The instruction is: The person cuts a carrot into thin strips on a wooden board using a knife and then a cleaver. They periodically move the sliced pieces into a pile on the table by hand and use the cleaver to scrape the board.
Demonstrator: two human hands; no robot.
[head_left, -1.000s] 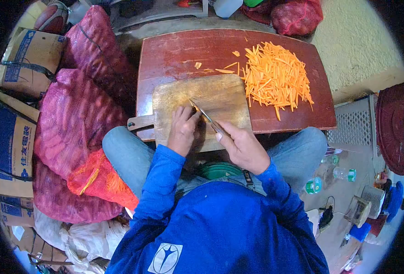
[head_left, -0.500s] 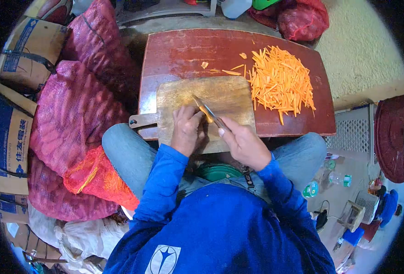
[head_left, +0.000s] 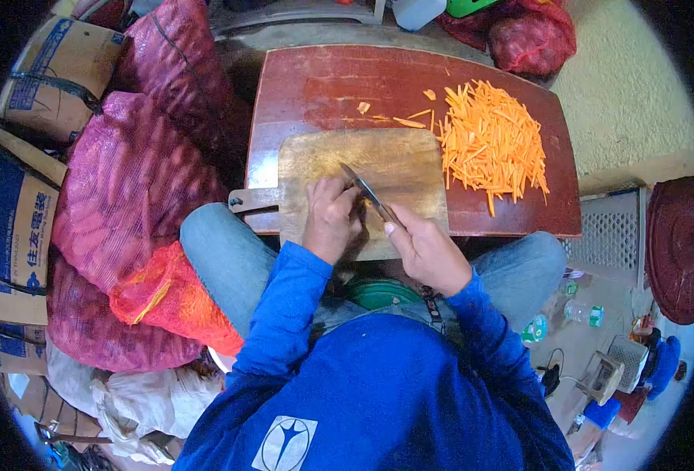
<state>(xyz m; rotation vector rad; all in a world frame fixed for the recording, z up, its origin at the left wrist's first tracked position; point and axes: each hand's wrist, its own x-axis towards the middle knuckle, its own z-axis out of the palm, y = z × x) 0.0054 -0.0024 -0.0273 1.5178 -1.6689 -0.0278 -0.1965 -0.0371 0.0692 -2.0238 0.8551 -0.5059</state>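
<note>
My right hand is closed round the handle of a knife, whose blade points up and left over the wooden cutting board. Beside the blade, my left hand rests on the board with its fingers curled; what they hold, if anything, is hidden. A heap of orange strips lies right of the board on the red table. A few loose orange bits are scattered just above the board.
Full red mesh sacks and strapped cardboard boxes stand at the left. An orange-red net bag lies by my left knee. Plastic bottles are on the floor at the right, with another person farther off.
The camera view has shifted slightly, so the table appears farther right. The orange piece that showed between my left fingers and the blade is no longer visible. The knife stays in my right hand.
</note>
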